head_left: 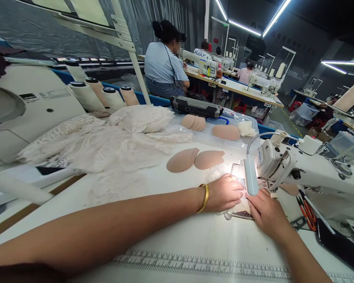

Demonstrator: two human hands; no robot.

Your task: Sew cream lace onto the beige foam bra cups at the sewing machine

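Note:
My left hand [225,192], with a gold bangle [205,198] at the wrist, lies flat with its fingers stretched out. Under it is a piece of pale fabric [237,206] on the bed of a white sewing machine [283,161]. Close by on the right, my right hand [267,210] rests by the needle area with thumb and fingers apart. A small lamp [250,177] lights this spot and hides the needle and some fingertips. Beyond my left hand lie two beige oval pads [182,160], side by side.
White lace fabric [118,137] is heaped on the left, before several thread cones [87,96]. Stacked beige pads [225,132] lie on a plastic tray [250,122]. Orange-handled scissors [309,214] and a black phone-like object [339,245] sit right. A co-worker [165,67] sits ahead.

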